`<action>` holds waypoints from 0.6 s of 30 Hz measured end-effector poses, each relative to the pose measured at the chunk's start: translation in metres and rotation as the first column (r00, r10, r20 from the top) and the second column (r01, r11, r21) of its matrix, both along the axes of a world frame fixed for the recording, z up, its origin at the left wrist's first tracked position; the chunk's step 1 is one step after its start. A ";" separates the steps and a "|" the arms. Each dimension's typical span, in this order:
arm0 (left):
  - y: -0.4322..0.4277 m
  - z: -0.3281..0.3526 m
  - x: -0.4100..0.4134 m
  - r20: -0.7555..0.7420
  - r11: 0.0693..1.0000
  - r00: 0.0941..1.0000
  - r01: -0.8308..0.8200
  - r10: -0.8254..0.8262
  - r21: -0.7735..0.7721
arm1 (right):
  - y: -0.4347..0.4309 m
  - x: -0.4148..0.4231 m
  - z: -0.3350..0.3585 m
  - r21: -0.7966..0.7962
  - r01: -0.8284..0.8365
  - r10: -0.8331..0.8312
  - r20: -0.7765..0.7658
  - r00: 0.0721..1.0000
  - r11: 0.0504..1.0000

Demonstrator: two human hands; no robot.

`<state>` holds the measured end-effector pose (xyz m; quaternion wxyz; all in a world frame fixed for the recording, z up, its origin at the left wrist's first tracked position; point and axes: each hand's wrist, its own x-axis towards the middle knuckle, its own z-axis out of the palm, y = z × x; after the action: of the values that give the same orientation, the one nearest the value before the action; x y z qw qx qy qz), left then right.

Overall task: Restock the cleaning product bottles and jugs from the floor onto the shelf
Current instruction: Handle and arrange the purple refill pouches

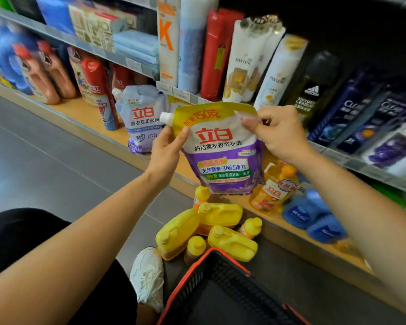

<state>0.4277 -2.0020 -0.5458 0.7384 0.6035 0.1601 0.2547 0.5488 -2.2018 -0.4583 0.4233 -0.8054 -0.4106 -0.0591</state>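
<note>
Holding one purple-and-yellow soft plastic detergent pouch with a white screw spout (223, 148) upright, both hands are gripping it by its top. The left hand (167, 148) is pinching the left edge just under the spout, thumb in front. The right hand (279, 132) is pinching the upper right corner between thumb and curled fingers. The pouch is hanging over the front edge of the light wooden bottom shelf (85, 111); whether its lower edge is touching the board cannot be told.

Left of and behind the held pouch, one pale lavender pouch of the same shape (141, 118) is standing on that shelf. Just right of the held pouch's lower corner, one orange dish-liquid bottle (272, 191) is standing, with blurred blue containers (314, 216) farther right; their number is unclear.

Directly below the held pouch, three large yellow plastic jugs (232, 245) are lying on the grey tiled floor (56, 148), with three small yellow-capped bottles (251, 227) among them. Below those, one black basket with a red rim (223, 253) is sitting, and one white sneaker (148, 275) is showing to its left.
</note>
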 end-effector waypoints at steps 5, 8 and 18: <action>-0.034 0.040 -0.008 0.077 0.996 0.993 0.085 -0.087 0.028 | -0.067 -0.024 0.010 0.148 0.068 -0.021 -0.296 0.955 0.987; -0.059 0.054 -0.015 0.070 0.985 0.984 0.159 -0.164 0.073 | -0.102 -0.037 -0.002 0.200 0.178 -0.059 -0.489 0.870 0.964; -0.131 0.057 -0.023 -0.073 0.921 0.938 0.348 -0.340 0.175 | -0.181 -0.078 -0.057 0.244 0.428 -0.111 -0.748 0.654 0.870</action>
<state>0.4048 -2.1332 -0.4887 0.7087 0.6935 0.0427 0.1224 0.4711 -2.3832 -0.5154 0.6896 -0.7126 -0.0653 0.1112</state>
